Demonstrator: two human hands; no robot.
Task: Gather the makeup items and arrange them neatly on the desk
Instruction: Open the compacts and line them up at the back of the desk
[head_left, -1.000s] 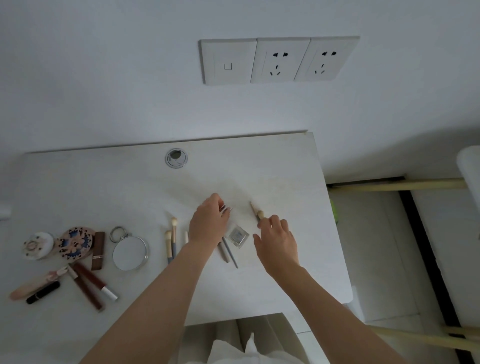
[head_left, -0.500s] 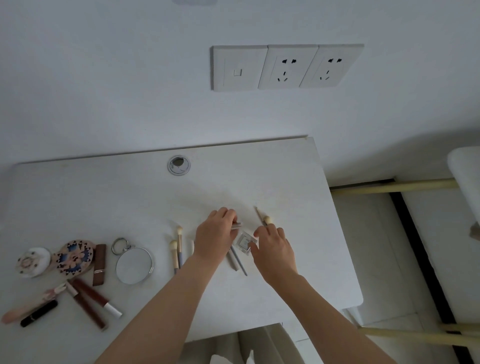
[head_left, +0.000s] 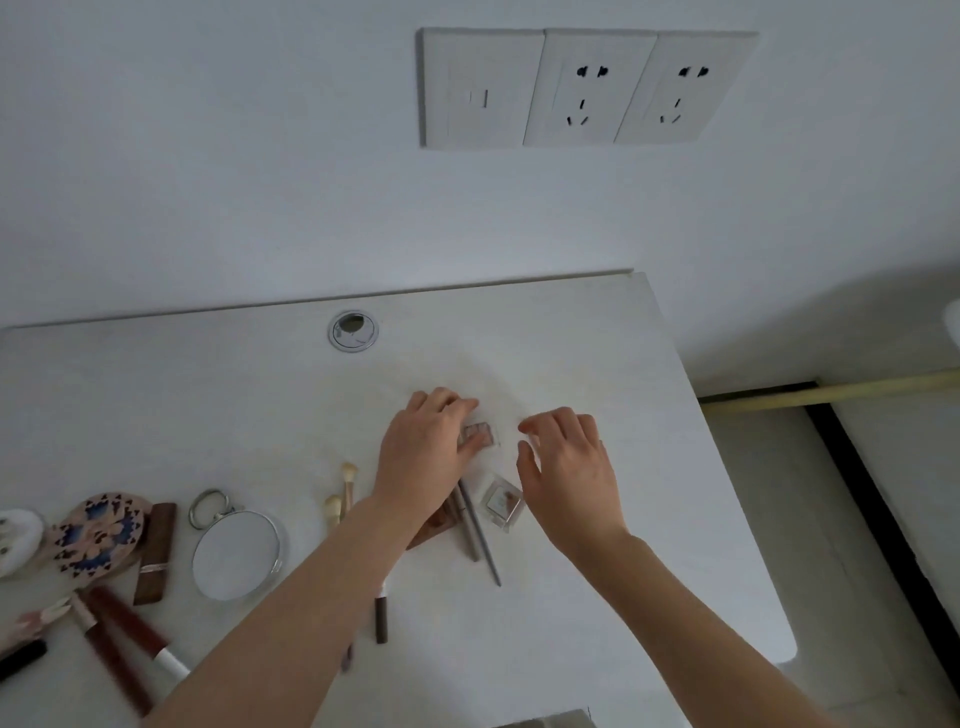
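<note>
centrally on the white desk (head_left: 571, 338): pinching a small pink eyeshadow case (head_left: 482, 434) with the left hand (head_left: 423, 452), fingers curled over its far edge. hovering just beside it with the right hand (head_left: 569, 473), fingers spread and relaxed, holding nothing. nearer, between the two wrists, a second clear case (head_left: 501, 500) and two grey pencils (head_left: 478, 530); further left, small brushes (head_left: 343, 491), a round mirror (head_left: 236, 553), lipsticks (head_left: 124, 629).
</note>
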